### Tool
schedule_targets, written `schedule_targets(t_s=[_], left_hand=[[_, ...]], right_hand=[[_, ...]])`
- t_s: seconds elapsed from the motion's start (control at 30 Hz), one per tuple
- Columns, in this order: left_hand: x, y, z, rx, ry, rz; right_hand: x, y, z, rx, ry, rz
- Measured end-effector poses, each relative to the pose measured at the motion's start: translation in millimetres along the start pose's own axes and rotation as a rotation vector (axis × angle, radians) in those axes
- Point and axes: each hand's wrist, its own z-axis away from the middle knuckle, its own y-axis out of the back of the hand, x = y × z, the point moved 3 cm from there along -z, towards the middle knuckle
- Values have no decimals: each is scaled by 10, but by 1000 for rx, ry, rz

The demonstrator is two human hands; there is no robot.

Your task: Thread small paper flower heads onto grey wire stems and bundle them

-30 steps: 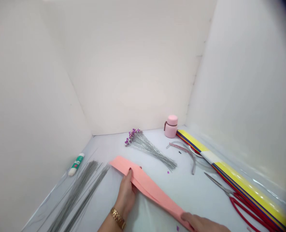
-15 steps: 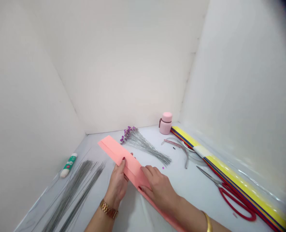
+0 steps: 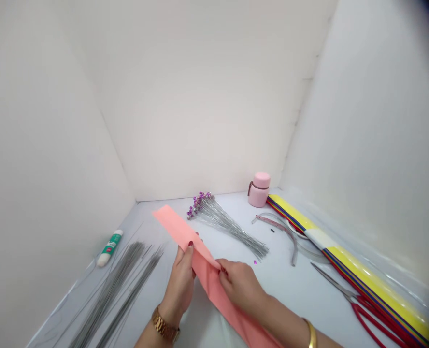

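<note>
A long folded strip of coral-pink paper (image 3: 178, 229) runs slantwise from the table's middle down to the lower edge of the view. My left hand (image 3: 184, 275) grips it from below, thumb on top and fingers mostly hidden underneath. Further down the strip, my right hand (image 3: 241, 285) pinches the upper layer and lifts its edge, so the paper bulges between my hands. Behind the paper lies a bundle of silvery stems with purple tips (image 3: 229, 224).
To the left lie thin grey wires (image 3: 118, 280) and a green-and-white glue stick (image 3: 110, 247). A pink flask (image 3: 259, 189) stands at the back. On the right are a measuring tape (image 3: 283, 227), red-handled scissors (image 3: 359, 299) and a stack of coloured sheets (image 3: 359, 266). White walls enclose the table.
My right hand has gone from lying flat over the paper to pinching and raising its upper layer. My left hand still holds the strip. The whole view has shifted slightly.
</note>
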Motion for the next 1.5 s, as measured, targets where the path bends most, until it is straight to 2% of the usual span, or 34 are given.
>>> schedule_targets(t_s=[0.13,0.27,0.37,0.43,0.5,0.67,0.73,0.87,1.0,1.13,1.2,1.27,1.43,1.5], left_hand=[[35,166,-121,56,-62,-112],[-46,355,-283,139,-114,-206],[-110,398,-318,175,-184,-339],[-123,360,-282,182,-269,-463],[-125,260,-213,113,-365,-617],[-195,-62,-10,-368,-495,-993],[-199,-109,39,-464,-526,-1104],[-107,-91,113,-516,-606,-1263],[-16,23,266,-544,-730,-1557],[-10,217,366,-493,-569,-1686],[-23,248,380,-465,-516,-1685],[-52,196,376,-463,-519,-1669],[-246,-96,319,-631,-493,-1605],[-304,-172,282,-656,-487,-1602]], right_hand=[[118,113,-88,-104,-161,-328],[194,155,-59,-205,-274,-601],[234,113,-31,-224,-325,-710],[262,85,-39,-206,-344,-739],[293,68,-66,-193,-351,-745],[419,64,-159,-199,-359,-711],[493,81,-191,-196,-379,-681],[635,195,-253,-169,-414,-632],[741,389,-331,-138,-418,-601],[782,515,-386,-121,-389,-572],[776,536,-365,-124,-376,-554],[758,551,-298,-138,-366,-530],[728,599,-27,-187,-308,-465],[753,609,51,-174,-286,-420]])
